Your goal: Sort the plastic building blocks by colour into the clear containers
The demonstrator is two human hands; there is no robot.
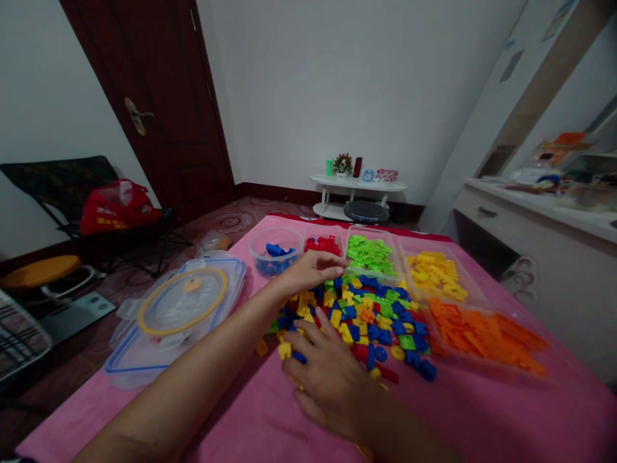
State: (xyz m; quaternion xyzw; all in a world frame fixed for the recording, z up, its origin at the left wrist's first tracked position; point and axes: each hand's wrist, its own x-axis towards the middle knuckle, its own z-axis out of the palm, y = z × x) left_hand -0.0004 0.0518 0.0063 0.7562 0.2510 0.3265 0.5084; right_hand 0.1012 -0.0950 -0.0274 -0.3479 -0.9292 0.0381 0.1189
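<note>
A heap of mixed plastic pieces [371, 315] in blue, yellow, green, red and orange lies in the middle of the pink table [482, 411]. My left hand [311, 269] reaches across its far edge, fingers bunched together, just in front of the tub of red pieces [324, 244] and beside the round bowl of blue pieces [274, 254]. Whether it holds a piece is hidden. My right hand [332, 379] rests palm down at the near edge of the heap, fingers spread over the pieces.
Behind and right of the heap stand clear tubs of green pieces [369, 254], yellow pieces [436, 273] and orange pieces [484, 334]. Stacked clear lids [178, 308] lie at the table's left. A folding chair with a red bag [116, 206] stands left; a cabinet [544, 257] runs along the right.
</note>
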